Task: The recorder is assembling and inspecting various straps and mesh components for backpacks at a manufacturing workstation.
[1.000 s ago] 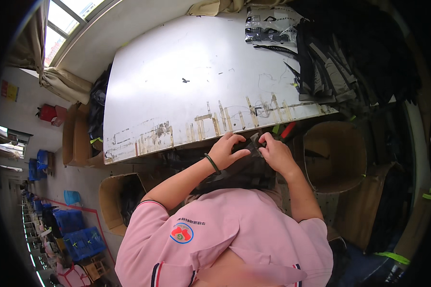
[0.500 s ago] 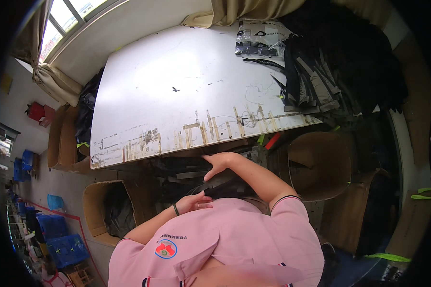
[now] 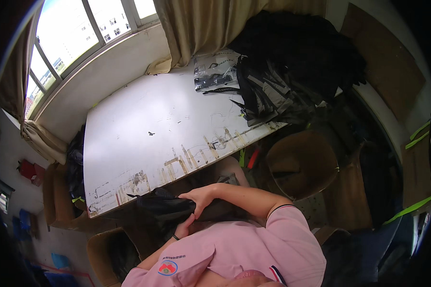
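A bundle of black fabric is at the front edge of the white table, in front of my body. My right hand grips its right end from above, thumb bent down toward me. Just below, my left hand, with a dark band at the wrist, is closed against the near side of the same bundle. Its fingertips are partly hidden behind the fabric. What kind of article the bundle is, I cannot tell.
Black and grey fabric strips heap on the white table, beside a clear plastic bag. Open cardboard boxes stand right and lower left. A window and curtains are behind.
The black fabric bundle has come up to the table edge in my hands, which were lower and apart, over dark material. My view has turned, so the table sits further left.
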A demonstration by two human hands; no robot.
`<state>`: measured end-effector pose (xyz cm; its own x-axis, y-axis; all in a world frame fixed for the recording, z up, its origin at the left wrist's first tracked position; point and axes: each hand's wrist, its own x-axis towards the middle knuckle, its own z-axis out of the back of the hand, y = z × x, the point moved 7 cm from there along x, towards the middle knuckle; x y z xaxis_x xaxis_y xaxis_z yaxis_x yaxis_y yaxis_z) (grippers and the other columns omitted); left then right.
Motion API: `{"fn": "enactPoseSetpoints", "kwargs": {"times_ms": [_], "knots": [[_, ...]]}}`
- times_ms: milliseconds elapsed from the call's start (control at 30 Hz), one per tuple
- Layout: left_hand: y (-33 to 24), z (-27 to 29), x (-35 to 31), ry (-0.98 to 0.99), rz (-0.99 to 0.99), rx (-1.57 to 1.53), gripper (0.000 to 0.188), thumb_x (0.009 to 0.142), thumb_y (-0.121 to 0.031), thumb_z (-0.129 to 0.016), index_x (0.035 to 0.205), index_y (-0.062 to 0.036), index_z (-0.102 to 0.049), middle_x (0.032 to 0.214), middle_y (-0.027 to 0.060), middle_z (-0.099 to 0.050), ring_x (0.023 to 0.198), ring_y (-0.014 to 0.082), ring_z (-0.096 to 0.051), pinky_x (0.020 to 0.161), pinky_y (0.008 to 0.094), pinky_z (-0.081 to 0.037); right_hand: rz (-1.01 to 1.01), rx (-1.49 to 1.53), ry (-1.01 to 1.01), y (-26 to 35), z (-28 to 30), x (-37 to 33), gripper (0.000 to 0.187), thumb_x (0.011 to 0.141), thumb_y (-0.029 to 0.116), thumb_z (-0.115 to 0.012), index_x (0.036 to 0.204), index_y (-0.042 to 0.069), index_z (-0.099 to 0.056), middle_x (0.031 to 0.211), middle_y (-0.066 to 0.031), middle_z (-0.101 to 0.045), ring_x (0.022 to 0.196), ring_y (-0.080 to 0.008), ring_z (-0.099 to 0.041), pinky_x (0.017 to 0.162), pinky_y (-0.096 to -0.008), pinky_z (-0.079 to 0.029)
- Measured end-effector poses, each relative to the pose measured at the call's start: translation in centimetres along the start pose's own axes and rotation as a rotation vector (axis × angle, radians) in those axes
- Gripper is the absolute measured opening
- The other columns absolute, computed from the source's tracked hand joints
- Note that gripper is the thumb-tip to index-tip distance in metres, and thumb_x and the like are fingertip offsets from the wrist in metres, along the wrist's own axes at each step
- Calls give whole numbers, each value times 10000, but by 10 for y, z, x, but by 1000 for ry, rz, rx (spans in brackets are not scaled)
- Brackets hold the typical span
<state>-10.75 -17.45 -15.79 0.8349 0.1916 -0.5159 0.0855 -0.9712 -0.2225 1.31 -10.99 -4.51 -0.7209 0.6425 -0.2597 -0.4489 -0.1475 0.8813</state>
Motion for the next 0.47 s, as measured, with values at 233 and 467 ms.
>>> {"fn": "enactPoseSetpoints", "kwargs": {"times_ms": [233,467], "knots": [[-145,-170,-2,140,-879,625,570,861,-185,-659,1346,1,-425,1347,90,-473,1251,214,-441,1067,358,-328,134,-217,-561,113,123,-94,972,657,370,-791,1389,-35,-296,1183,-258,-556,1119,-367,-545,931,-392,-442],[-238,-363,95,402,-937,718,502,847,-85,-634,1307,0,-451,1260,84,-540,1121,219,-548,971,344,-440,-126,-531,-1240,137,259,-223,1053,639,452,-794,1440,25,-261,1257,-264,-458,1116,-410,-536,950,-409,-437]]}}
